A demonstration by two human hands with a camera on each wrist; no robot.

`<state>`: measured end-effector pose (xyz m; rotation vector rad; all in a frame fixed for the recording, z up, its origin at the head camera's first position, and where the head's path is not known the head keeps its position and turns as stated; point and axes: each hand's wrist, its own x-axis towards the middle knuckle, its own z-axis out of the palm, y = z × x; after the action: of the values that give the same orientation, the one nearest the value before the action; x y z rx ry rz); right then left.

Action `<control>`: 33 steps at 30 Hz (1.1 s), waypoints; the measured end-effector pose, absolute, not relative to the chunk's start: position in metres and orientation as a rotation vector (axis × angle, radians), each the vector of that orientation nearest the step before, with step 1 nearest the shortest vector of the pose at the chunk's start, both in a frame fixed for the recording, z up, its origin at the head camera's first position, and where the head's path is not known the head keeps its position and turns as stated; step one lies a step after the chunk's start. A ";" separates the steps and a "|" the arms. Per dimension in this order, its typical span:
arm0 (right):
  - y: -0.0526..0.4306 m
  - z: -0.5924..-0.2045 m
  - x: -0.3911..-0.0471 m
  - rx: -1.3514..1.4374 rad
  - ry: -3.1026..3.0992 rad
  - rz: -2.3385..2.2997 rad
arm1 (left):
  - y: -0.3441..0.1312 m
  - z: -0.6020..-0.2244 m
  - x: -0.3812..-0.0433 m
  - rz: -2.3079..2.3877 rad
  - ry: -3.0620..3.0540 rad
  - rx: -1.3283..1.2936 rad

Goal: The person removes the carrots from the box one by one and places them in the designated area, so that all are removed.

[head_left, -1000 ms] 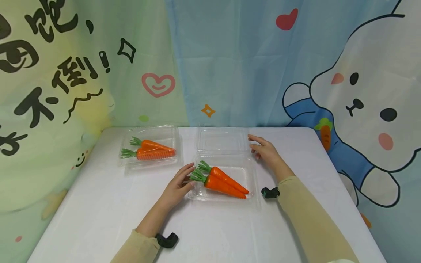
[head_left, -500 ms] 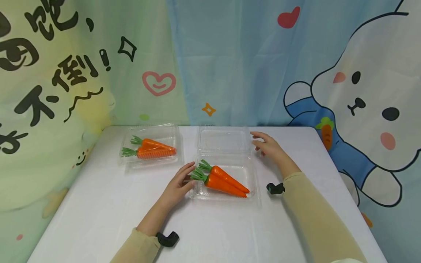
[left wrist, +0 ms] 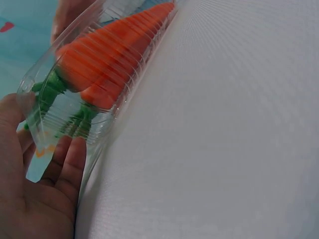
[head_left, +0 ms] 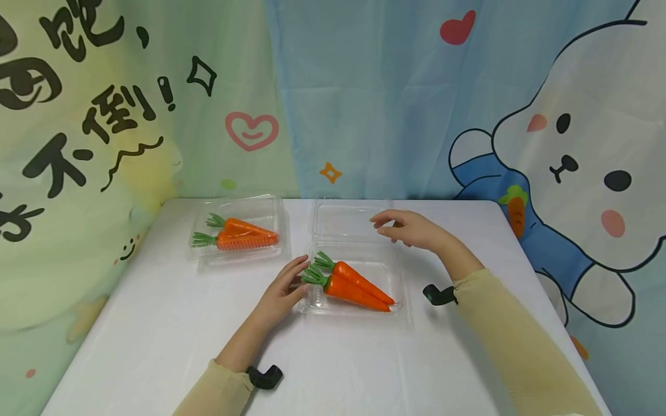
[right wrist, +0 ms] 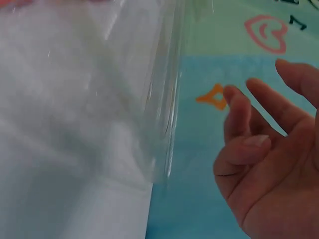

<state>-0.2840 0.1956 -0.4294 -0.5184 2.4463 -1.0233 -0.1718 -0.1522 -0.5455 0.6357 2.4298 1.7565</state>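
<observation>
On the white tabletop [head_left: 156, 323], the left hand [head_left: 281, 292] rests relaxed, fingers straight, against the left end of the open clear clamshell box [head_left: 398, 289] holding two toy carrots [head_left: 354, 286]. The right hand [head_left: 408, 228] hovers loosely open beside the box's raised lid [head_left: 346, 222], gripping nothing. Folding that lid down cleanly likely calls for bracing the tray while the carrot tops [head_left: 316, 271] sit inside the rim.

"不倒!" on backdrop curtain [head_left: 104, 86]
</observation>
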 end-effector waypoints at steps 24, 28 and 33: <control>0.135 -0.470 -0.278 -0.597 2.103 -0.736 | -0.154 -0.549 -0.174 1.807 2.395 0.658; 0.131 -0.475 -0.277 -0.595 2.098 -0.712 | -0.154 -0.548 -0.173 1.802 2.398 0.657; 0.128 -0.482 -0.277 -0.613 2.109 -0.683 | -0.152 -0.547 -0.174 1.791 2.408 0.675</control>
<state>-0.2769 0.1284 -0.4821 -0.6127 2.1092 -0.6826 -0.1735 -0.1525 -0.5474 0.6752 2.4079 1.7905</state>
